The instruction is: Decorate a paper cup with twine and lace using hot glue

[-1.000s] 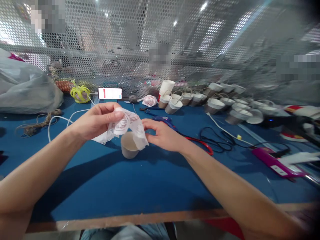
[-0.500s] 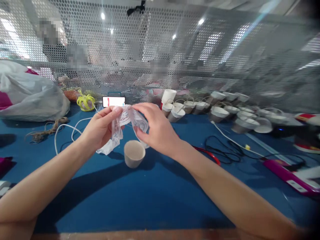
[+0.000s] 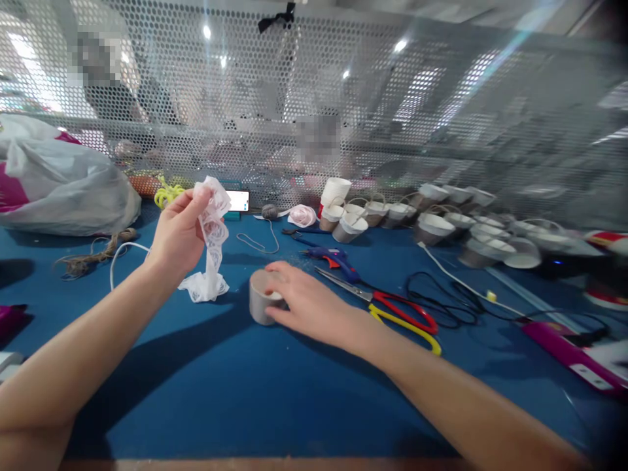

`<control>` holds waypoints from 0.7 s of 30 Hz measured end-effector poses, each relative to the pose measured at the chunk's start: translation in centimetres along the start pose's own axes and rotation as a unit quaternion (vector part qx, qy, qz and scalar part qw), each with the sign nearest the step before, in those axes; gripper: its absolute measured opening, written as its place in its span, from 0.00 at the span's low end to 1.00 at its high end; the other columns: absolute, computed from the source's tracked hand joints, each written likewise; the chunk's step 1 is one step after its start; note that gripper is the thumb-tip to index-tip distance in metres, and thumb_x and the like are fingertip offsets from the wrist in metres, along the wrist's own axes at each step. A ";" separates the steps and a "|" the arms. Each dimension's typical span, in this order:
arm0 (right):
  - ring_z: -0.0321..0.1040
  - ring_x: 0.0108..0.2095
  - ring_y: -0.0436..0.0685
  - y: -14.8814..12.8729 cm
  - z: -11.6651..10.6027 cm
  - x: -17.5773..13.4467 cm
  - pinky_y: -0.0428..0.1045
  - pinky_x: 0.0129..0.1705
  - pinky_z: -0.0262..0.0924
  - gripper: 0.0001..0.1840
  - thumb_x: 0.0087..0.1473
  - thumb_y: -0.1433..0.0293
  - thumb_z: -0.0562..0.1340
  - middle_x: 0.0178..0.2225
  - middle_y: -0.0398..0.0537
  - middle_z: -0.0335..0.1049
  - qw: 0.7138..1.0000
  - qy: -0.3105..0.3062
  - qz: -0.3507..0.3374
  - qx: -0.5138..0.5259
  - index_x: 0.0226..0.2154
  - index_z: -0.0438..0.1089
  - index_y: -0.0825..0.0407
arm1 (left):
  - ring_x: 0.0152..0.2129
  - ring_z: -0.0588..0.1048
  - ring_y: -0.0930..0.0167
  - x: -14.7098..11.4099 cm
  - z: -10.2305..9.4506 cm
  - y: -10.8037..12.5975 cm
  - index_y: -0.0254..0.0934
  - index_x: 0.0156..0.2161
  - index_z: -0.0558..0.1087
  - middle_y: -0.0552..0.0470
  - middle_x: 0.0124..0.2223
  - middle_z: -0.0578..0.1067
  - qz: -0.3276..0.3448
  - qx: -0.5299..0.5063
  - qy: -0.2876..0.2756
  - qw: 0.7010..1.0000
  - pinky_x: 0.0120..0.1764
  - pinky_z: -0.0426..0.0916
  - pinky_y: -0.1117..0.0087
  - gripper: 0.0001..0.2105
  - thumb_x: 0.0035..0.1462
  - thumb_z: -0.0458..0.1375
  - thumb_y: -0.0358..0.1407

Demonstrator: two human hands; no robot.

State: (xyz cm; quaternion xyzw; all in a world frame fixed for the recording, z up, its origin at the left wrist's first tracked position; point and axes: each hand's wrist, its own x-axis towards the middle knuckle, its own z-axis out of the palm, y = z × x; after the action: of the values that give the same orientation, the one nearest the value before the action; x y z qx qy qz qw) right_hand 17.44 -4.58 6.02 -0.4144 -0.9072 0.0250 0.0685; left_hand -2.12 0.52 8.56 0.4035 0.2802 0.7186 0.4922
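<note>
My left hand (image 3: 179, 232) pinches one end of a white lace ribbon (image 3: 214, 237) and holds it up; the ribbon's lower end lies bunched on the blue table. My right hand (image 3: 304, 297) is wrapped around the near right side of a small grey-brown cup (image 3: 260, 307), thumb low and fingers over its rim. The cup stands on the table right of the lace. Just beyond my right hand lie scissors (image 3: 373, 301) with red and yellow handles and a blue glue gun (image 3: 333, 257).
Several small cups with white rims and handles (image 3: 350, 227) stand along the back and right. A phone (image 3: 239, 201) leans behind the lace. A purple power strip (image 3: 574, 356) and black cables lie at right. A plastic bag (image 3: 63, 183) fills the back left.
My right hand has let go of the lace and come down to the cup. My left hand has moved left, lifting the lace alone. The scissors and glue gun now show.
</note>
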 end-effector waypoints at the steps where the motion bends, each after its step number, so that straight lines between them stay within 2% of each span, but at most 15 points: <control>1: 0.66 0.43 0.61 0.6 0.2 0.5 0.54 0.44 0.63 0.05 0.48 0.72 0.61 0.49 0.58 0.64 1.000 0.013 0.011 0.002 0.31 0.72 0.55 | 0.17 0.68 0.79 -0.1 0.1 -0.1 0.37 0.25 0.68 0.59 0.22 0.69 -0.001 -0.001 -0.006 1.000 0.21 0.64 0.78 0.06 0.49 0.61 0.33; 4: 0.65 0.44 0.64 3.1 0.9 2.5 0.57 0.46 0.61 0.07 0.49 0.72 0.60 0.46 0.61 0.64 0.997 0.063 0.046 -0.014 0.32 0.72 0.57 | 0.18 0.69 0.79 -0.7 0.3 -0.2 0.36 0.25 0.69 0.59 0.21 0.69 -0.010 0.000 -0.018 1.000 0.23 0.65 0.77 0.06 0.47 0.62 0.34; 6: 0.65 0.44 0.65 4.6 1.4 3.5 0.58 0.46 0.60 0.04 0.48 0.73 0.61 0.42 0.62 0.66 0.994 0.084 0.063 -0.023 0.27 0.72 0.57 | 0.18 0.69 0.79 -1.2 0.5 -0.3 0.36 0.25 0.69 0.59 0.21 0.70 -0.024 -0.004 -0.021 0.999 0.24 0.65 0.77 0.06 0.46 0.63 0.34; 9: 0.67 0.42 0.63 5.6 1.3 3.5 0.56 0.44 0.62 0.02 0.46 0.73 0.62 0.41 0.60 0.67 0.991 0.111 0.067 -0.016 0.26 0.71 0.57 | 0.18 0.70 0.78 -2.3 1.0 -0.8 0.35 0.26 0.71 0.59 0.21 0.71 -0.059 -0.019 -0.041 0.997 0.24 0.65 0.77 0.07 0.44 0.64 0.35; 12: 0.61 0.51 0.65 4.5 -0.1 1.8 0.59 0.50 0.59 0.14 0.48 0.70 0.62 0.50 0.62 0.62 0.983 0.172 0.067 -0.005 0.40 0.68 0.57 | 0.18 0.71 0.77 -3.7 1.7 -1.5 0.34 0.27 0.71 0.58 0.22 0.72 -0.119 -0.029 -0.071 0.990 0.25 0.66 0.76 0.09 0.42 0.65 0.36; 13: 0.57 0.54 0.63 3.8 -0.7 1.2 0.58 0.54 0.55 0.18 0.51 0.69 0.59 0.52 0.60 0.61 0.976 0.210 0.061 -0.002 0.45 0.64 0.57 | 0.19 0.71 0.77 -4.2 1.9 -1.6 0.34 0.27 0.71 0.57 0.22 0.73 -0.140 -0.031 -0.078 0.987 0.25 0.67 0.76 0.09 0.42 0.66 0.36; 15: 0.58 0.54 0.61 2.4 -1.6 0.0 0.57 0.55 0.54 0.21 0.50 0.71 0.59 0.50 0.59 0.64 0.943 0.331 -0.007 0.011 0.48 0.61 0.56 | 0.19 0.71 0.77 -5.3 2.4 -1.8 0.34 0.27 0.72 0.57 0.24 0.74 -0.174 -0.036 -0.089 0.980 0.26 0.66 0.76 0.10 0.41 0.66 0.37; 18: 0.58 0.54 0.63 0.7 -1.6 -0.7 0.60 0.54 0.55 0.24 0.49 0.73 0.59 0.51 0.62 0.63 0.928 0.365 -0.069 -0.013 0.50 0.60 0.58 | 0.20 0.71 0.78 -6.8 2.9 -2.0 0.34 0.28 0.73 0.57 0.25 0.75 -0.201 -0.049 -0.104 0.973 0.25 0.65 0.78 0.10 0.41 0.67 0.37; 21: 0.61 0.51 0.62 0.3 -0.6 -0.8 0.59 0.52 0.58 0.22 0.50 0.73 0.59 0.49 0.60 0.66 0.922 0.377 -0.089 0.020 0.49 0.61 0.57 | 0.21 0.70 0.79 -7.8 3.2 -2.1 0.35 0.28 0.74 0.56 0.25 0.75 -0.206 -0.053 -0.121 0.970 0.25 0.63 0.79 0.09 0.42 0.67 0.36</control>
State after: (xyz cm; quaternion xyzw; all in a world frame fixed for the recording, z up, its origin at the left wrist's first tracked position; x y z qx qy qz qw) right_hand 18.28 -5.02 6.54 -0.3091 -0.8465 -0.1211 0.4161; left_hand 3.09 -5.98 6.14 0.3944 0.2568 0.5617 0.6804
